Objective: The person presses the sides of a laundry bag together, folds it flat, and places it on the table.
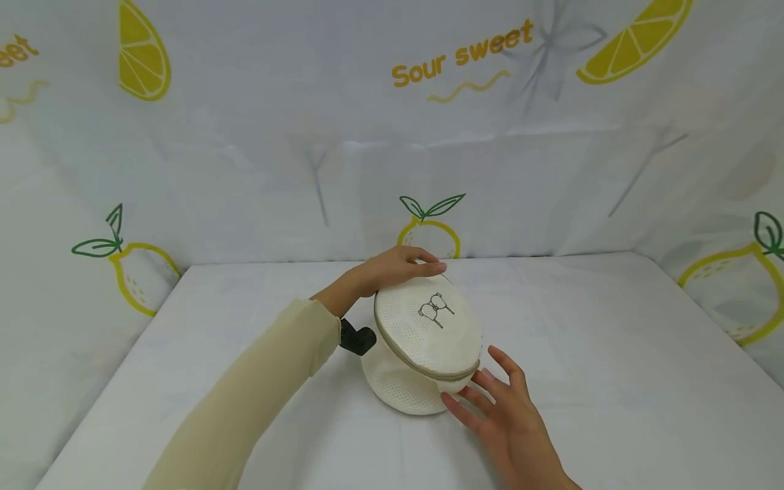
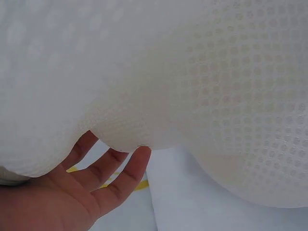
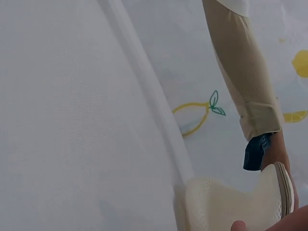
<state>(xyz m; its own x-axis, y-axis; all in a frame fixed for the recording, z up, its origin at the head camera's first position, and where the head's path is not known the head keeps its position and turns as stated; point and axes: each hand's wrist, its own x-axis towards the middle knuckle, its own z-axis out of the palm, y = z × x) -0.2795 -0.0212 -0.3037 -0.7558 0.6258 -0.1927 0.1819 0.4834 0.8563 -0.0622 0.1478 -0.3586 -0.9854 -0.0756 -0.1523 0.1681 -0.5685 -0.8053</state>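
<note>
A round cream mesh pouch point(image 1: 422, 333) with a zipper round its lid and a small line drawing on top stands tilted on the white-covered table point(image 1: 612, 354). My left hand point(image 1: 398, 267) lies over its far top edge with straight fingers. In the left wrist view the mesh point(image 2: 216, 86) fills the frame above my flat left hand point(image 2: 91, 183). My right hand point(image 1: 502, 408) is at the pouch's near lower side, fingers spread, fingertips touching it by the zipper. The right wrist view catches the pouch point(image 3: 231, 202) edge-on, beside my left sleeve point(image 3: 240, 72).
White cloth printed with lemons and the words "Sour sweet" point(image 1: 462, 54) walls the table at the back and both sides. A black wrist camera mount point(image 1: 356, 338) sits on my left wrist against the pouch.
</note>
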